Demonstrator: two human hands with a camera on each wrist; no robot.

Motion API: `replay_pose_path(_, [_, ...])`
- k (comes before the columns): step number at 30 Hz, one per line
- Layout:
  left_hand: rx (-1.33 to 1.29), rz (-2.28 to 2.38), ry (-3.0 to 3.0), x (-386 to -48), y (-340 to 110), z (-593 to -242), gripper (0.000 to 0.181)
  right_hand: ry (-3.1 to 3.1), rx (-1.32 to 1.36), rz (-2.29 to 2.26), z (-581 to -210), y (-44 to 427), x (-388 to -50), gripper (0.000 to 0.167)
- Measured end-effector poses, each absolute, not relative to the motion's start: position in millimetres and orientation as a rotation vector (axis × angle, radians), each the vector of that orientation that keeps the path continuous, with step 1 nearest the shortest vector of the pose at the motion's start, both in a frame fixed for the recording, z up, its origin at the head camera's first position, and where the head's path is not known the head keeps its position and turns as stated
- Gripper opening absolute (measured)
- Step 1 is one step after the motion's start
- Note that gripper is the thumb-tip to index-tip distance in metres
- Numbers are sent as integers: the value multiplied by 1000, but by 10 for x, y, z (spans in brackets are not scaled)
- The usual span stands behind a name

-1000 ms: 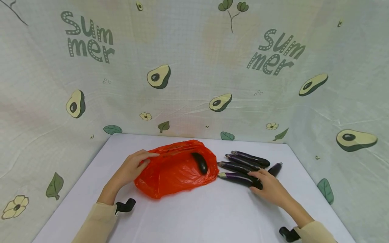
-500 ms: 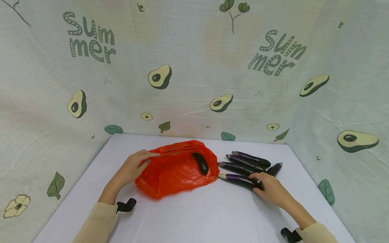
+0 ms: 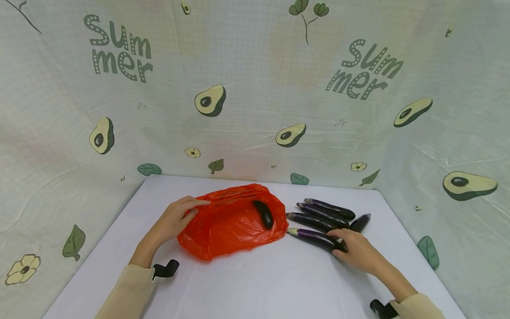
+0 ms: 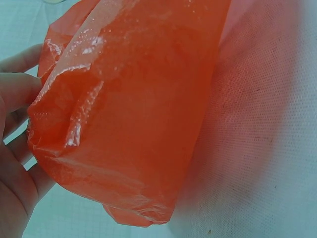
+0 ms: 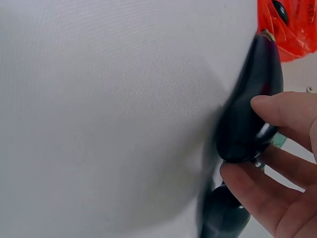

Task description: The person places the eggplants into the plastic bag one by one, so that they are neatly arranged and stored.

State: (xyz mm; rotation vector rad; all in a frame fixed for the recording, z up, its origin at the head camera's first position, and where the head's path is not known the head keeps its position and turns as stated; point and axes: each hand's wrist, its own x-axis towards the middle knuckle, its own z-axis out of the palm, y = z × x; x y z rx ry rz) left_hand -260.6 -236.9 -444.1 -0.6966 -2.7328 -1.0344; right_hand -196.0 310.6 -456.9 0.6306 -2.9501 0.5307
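A red plastic bag [image 3: 227,226] lies spread on the table, with one dark eggplant [image 3: 263,215] at its right part. My left hand [image 3: 172,221] holds the bag's left edge; in the left wrist view its fingers [image 4: 22,87] are bent behind the red film [image 4: 133,99]. My right hand [image 3: 356,249] pinches the thick end of the nearest eggplant [image 3: 312,236], whose stem end points at the bag. In the right wrist view, thumb and fingers sit around that eggplant's [image 5: 255,84] rounded end.
Several other eggplants [image 3: 324,213] lie side by side behind the right hand, and a short-looking one [image 3: 360,222] is at their right. The white table [image 3: 255,288] meets a printed cloth [image 3: 247,102] at the back and sides.
My right hand has shifted slightly right and toward the front, and the nearest eggplant's thick end has moved with it, a little apart from the others. The left hand has stayed on the bag.
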Motion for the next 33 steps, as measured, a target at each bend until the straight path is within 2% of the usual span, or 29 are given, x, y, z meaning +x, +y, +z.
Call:
replay_pose_path(11, [-702,-1027,-2731,-2611,-2373,-4454,46,-2994,633,526,-4583,3106,-1958,51])
replay_pose_path(33, [-729,-1027,-2714,-2618,-2379,-4470,48,-2950,605,561,-4508,3176,-1887,50])
